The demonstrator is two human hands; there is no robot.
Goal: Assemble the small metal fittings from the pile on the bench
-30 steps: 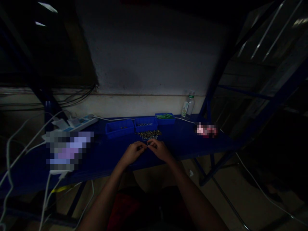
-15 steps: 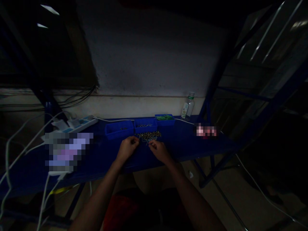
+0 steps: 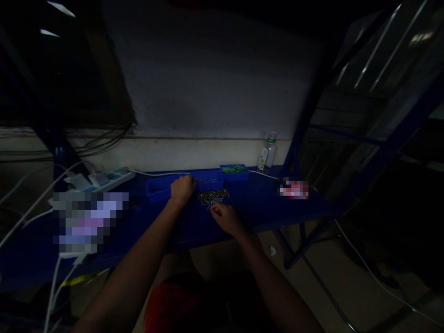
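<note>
My left hand [image 3: 182, 189] reaches over the left blue bin [image 3: 154, 187], at its edge with the middle blue bin [image 3: 210, 186]. Its fingers are curled together, and what they hold, if anything, is hidden. My right hand [image 3: 224, 217] is pinched closed at the near side of a heap of small brass-coloured metal parts [image 3: 215, 194]. Thin silver pieces [image 3: 211, 202], like screws or pins, lie in front of that heap, close to the right fingertips. Anything in the right pinch is too small and dark to name. Similar silver pieces lie in the middle bin.
A blue bin of green items [image 3: 234, 169] stands at the back, with a clear bottle [image 3: 267, 152] to its right. On the left of the blue table [image 3: 256, 210] are a white power strip [image 3: 114, 178], cables and a blurred-out object. Another blurred-out object lies right.
My left hand has moved forward from beside the heap to over the bins. The right hand stays near the silver pieces. The view has shifted slightly.
</note>
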